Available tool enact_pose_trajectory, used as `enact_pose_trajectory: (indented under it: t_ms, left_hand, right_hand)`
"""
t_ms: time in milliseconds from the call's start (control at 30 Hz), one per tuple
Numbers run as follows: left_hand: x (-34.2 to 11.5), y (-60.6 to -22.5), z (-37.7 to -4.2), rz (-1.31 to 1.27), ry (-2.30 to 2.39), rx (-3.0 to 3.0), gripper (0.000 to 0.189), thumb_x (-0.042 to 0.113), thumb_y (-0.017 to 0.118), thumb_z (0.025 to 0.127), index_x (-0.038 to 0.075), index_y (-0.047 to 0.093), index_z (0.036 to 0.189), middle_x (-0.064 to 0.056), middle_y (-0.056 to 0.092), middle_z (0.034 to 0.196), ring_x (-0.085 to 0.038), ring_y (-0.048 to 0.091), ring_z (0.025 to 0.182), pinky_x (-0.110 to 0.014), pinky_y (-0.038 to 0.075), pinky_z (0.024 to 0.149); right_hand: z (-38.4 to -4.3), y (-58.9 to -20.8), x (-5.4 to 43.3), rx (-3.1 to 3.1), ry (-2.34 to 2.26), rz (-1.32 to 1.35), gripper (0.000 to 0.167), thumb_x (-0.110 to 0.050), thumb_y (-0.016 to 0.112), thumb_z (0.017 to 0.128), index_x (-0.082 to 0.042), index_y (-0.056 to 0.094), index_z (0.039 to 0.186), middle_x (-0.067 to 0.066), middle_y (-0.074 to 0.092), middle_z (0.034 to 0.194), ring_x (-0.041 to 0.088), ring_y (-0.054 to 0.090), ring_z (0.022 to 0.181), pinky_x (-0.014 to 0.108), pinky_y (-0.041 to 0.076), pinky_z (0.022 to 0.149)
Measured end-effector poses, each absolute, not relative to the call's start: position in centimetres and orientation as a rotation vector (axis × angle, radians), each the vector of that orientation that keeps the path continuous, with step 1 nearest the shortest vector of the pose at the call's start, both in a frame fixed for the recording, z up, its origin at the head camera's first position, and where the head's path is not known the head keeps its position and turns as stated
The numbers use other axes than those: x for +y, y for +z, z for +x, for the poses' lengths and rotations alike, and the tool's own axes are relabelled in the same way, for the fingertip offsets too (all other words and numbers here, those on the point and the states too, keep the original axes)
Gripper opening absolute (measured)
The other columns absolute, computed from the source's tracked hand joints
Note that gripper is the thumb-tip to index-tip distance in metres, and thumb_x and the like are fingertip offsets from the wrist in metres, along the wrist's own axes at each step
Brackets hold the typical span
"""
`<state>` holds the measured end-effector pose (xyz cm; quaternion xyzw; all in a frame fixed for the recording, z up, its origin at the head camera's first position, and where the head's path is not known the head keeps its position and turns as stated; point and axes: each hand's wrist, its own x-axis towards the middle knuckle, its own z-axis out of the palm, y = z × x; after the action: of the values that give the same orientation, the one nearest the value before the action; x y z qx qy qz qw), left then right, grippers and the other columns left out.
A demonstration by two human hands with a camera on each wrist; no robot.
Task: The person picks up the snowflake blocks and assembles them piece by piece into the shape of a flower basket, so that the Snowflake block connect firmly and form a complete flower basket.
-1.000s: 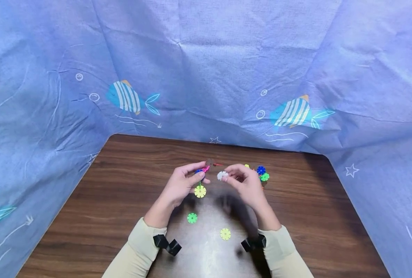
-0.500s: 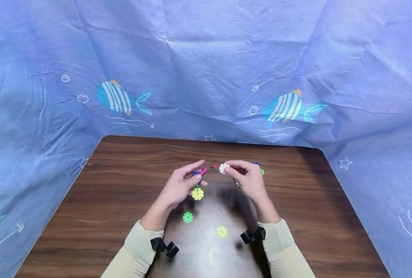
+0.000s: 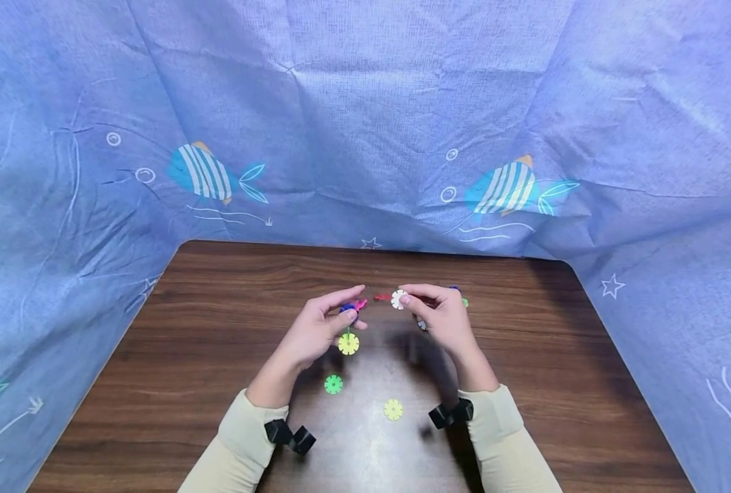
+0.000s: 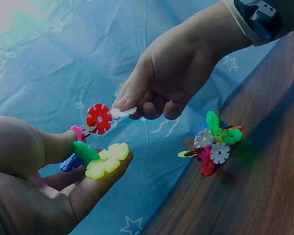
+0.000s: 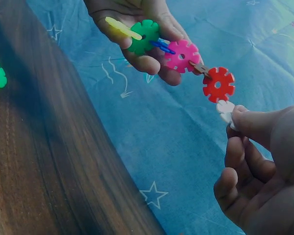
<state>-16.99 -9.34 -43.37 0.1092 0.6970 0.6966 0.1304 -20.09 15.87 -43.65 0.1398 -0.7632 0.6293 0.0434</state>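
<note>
My left hand (image 3: 316, 330) holds a chain of joined, notched plastic discs between thumb and fingers. Along it run a yellow disc (image 3: 349, 344), a green disc (image 5: 146, 28), a blue disc (image 5: 162, 46), a pink disc (image 5: 187, 49), a brown disc (image 4: 89, 130) and a red disc (image 5: 226, 78) at the far end. Thumb and fingertips of my right hand (image 3: 444, 316) pinch a white disc (image 5: 225, 109). Its edge meets the red disc's rim, the two standing at an angle; whether their notches interlock, I cannot tell.
Flat on the wooden table (image 3: 217, 383) lie a loose green disc (image 3: 333, 385) and a loose yellow disc (image 3: 392, 409). A cluster of joined discs (image 4: 219, 152) stands on the right, mostly behind my right hand in the head view. Blue fish-print cloth (image 3: 353, 137) hangs behind.
My right hand has brought the white disc up to the chain's red end, from a spot lower and apart from it. My left hand keeps its hold. The head view has shifted slightly.
</note>
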Motion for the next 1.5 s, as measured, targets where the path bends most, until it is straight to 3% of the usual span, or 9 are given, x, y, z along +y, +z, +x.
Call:
enact_pose_trajectory:
  t_ms: [167,300,433,567,700,767,1000,1133,1500]
  left_hand:
    - [-9.4,-43.4,-17.1,0.346,2.029,2.027,0.048,0.003,0.055,0.104,0.013,0.052,0.151,-0.025,0.058,0.142,-0.014,0.074,0.089,-0.017,0.039,0.048]
    - [-9.4,-43.4,-17.1,0.351,2.020,2.045,0.048,0.003,0.056,0.104,0.013,0.052,0.151,-0.023,0.061,0.137,-0.012,0.074,0.088,-0.018,0.038,0.048]
    - [-9.3,-43.3,-16.9,0.340,2.012,2.072,0.047,0.003,0.057,0.104,0.013,0.053,0.150,-0.019,0.066,0.130,-0.010,0.073,0.084,-0.018,0.038,0.047]
    - [-9.0,-43.4,-16.7,0.345,2.021,2.083,0.048,0.001,0.057,0.103,0.008,0.052,0.150,-0.023,0.065,0.129,-0.023,0.075,0.090,-0.019,0.042,0.050]
    - [-8.6,-43.4,-16.6,0.357,2.034,2.090,0.049,0.000,0.057,0.103,0.006,0.051,0.151,-0.027,0.059,0.138,-0.044,0.072,0.101,-0.020,0.054,0.064]
    - [-8.6,-43.4,-16.6,0.352,2.036,2.103,0.049,-0.001,0.056,0.102,0.007,0.051,0.150,-0.026,0.058,0.142,-0.047,0.071,0.102,-0.021,0.057,0.069]
    - [-8.7,-43.6,-16.8,0.269,2.033,2.101,0.047,0.003,0.055,0.104,0.011,0.052,0.151,-0.022,0.068,0.123,-0.022,0.075,0.091,-0.020,0.043,0.050]
    - [-8.8,-43.6,-16.9,0.218,2.048,2.066,0.046,0.006,0.056,0.105,0.009,0.052,0.151,-0.024,0.073,0.111,-0.009,0.072,0.084,-0.020,0.042,0.049]
    - [-9.1,-43.3,-17.0,0.184,2.086,2.002,0.044,0.007,0.056,0.105,0.005,0.053,0.149,-0.033,0.071,0.109,-0.006,0.061,0.065,-0.018,0.039,0.047]
  right_hand:
    - [-20.1,-43.8,15.9,-2.306,1.962,0.429,0.019,-0.005,0.075,0.093,0.004,0.076,0.110,0.004,0.067,0.072,0.010,0.049,0.052,0.018,0.039,0.046]
    - [-20.2,-44.0,16.0,-2.275,1.967,0.455,0.019,-0.005,0.076,0.092,0.004,0.077,0.109,0.015,0.067,0.076,0.009,0.049,0.052,0.019,0.039,0.046]
    - [-20.2,-44.2,15.7,-2.280,1.958,0.479,0.019,-0.002,0.074,0.093,0.007,0.076,0.110,0.007,0.068,0.078,0.009,0.046,0.053,0.019,0.037,0.045]
    - [-20.1,-44.5,15.1,-2.276,1.936,0.440,0.018,-0.004,0.075,0.093,0.004,0.077,0.109,0.003,0.073,0.085,0.006,0.053,0.063,0.019,0.042,0.052]
    - [-19.9,-44.5,14.8,-2.243,1.934,0.396,0.014,-0.008,0.078,0.092,-0.001,0.079,0.104,0.010,0.074,0.087,0.006,0.056,0.067,0.018,0.044,0.056]
    - [-19.9,-44.5,14.8,-2.242,1.934,0.401,0.013,-0.008,0.078,0.091,-0.001,0.079,0.102,0.014,0.074,0.087,0.007,0.057,0.067,0.018,0.044,0.056]
    - [-19.9,-44.4,14.9,-2.281,1.962,0.421,0.016,-0.009,0.077,0.092,-0.001,0.078,0.105,0.014,0.074,0.088,0.013,0.057,0.064,0.022,0.047,0.054]
    - [-19.7,-44.2,15.1,-2.305,1.995,0.434,0.018,-0.008,0.076,0.093,0.001,0.077,0.109,0.007,0.072,0.084,0.019,0.056,0.060,0.024,0.048,0.052]
    - [-19.9,-44.5,15.0,-2.323,2.005,0.450,0.022,-0.010,0.074,0.095,0.002,0.075,0.113,0.000,0.072,0.082,0.015,0.058,0.061,0.022,0.049,0.052]
